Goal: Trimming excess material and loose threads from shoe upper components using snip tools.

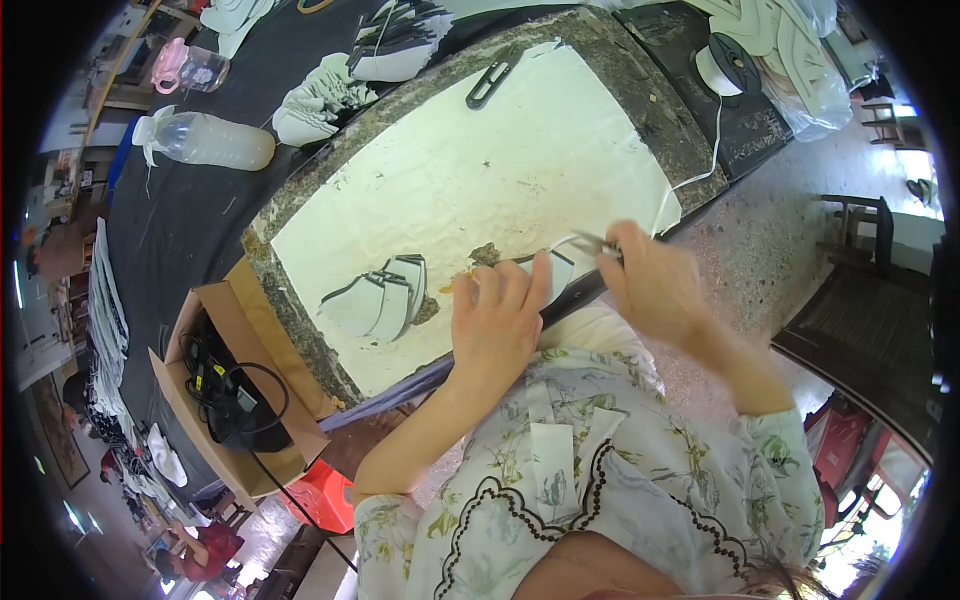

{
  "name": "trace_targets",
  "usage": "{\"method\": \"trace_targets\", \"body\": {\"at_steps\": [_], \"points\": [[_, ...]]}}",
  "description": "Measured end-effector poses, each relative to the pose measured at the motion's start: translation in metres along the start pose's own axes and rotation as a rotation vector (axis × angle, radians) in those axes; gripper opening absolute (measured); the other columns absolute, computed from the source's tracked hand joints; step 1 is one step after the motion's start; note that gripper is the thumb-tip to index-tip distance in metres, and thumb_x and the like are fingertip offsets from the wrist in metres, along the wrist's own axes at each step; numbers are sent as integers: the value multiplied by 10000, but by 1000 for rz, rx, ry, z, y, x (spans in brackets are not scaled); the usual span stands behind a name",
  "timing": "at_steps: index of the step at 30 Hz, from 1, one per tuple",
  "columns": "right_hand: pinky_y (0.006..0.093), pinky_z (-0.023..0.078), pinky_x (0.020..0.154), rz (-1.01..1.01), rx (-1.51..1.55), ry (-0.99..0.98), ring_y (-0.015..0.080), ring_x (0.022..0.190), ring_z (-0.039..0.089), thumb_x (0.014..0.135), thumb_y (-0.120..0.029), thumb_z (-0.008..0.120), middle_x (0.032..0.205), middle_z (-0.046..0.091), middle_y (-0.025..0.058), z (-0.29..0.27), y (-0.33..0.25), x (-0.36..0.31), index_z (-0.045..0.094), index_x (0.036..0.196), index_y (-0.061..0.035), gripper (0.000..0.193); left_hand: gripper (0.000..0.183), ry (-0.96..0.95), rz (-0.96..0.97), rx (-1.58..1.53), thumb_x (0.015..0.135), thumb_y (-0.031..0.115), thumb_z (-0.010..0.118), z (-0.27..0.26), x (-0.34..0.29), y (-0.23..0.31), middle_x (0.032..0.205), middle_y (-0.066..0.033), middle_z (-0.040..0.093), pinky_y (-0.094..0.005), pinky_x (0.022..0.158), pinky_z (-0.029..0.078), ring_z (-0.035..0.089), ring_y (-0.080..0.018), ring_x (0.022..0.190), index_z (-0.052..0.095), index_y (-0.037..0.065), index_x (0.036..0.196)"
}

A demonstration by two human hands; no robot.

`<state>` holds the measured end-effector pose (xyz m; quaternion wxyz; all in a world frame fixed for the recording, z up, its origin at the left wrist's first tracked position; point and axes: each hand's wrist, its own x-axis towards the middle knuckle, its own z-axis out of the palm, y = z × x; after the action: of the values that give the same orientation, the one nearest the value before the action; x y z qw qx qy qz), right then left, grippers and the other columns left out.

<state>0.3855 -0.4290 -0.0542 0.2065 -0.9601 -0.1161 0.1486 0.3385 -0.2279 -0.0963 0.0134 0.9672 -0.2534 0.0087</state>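
Note:
My left hand (497, 315) presses its fingertips down on a white piece with dark edging (562, 270) at the near edge of the board, holding it there. My right hand (655, 285), slightly blurred, is closed on small snips (597, 241), whose metal tips point left. Narrow white tape (684, 184) runs from a spool (727, 66) at the upper right down to the piece, passing by the right hand. To the left of my left hand, several similar dark-edged white pieces (374, 303) lie overlapped on the pale sheet.
A pale sheet (440, 170) covers the worn board (290, 205). A dark slotted tool (491, 84) lies at its far side. Stacked pieces (322, 103), a bottle (210, 139) and a pink-lidded bottle (190, 68) stand beyond. A cardboard box with cables (290, 462) sits left.

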Motion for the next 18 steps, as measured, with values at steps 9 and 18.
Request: {"method": "trace_targets", "body": {"at_steps": [9, 18], "points": [[358, 488, 443, -18, -69, 211, 251, 568, 638, 918, -308, 603, 686, 617, 69, 60, 0, -7, 491, 902, -71, 262, 707, 48, -63, 11, 709, 222, 706, 4, -2, 7, 1139, -108, 513, -466, 972, 386, 483, -289, 1064, 479, 113, 1369], [322, 463, 414, -149, -160, 281, 195, 530, 619, 910, -304, 624, 643, 585, 44, 67, 7, -2, 503, 869, -103, 238, 685, 54, -89, 23, 707, 201, 708, 6, -2, 10, 1143, -102, 510, -462, 962, 384, 479, -285, 1088, 499, 107, 1353]]}}
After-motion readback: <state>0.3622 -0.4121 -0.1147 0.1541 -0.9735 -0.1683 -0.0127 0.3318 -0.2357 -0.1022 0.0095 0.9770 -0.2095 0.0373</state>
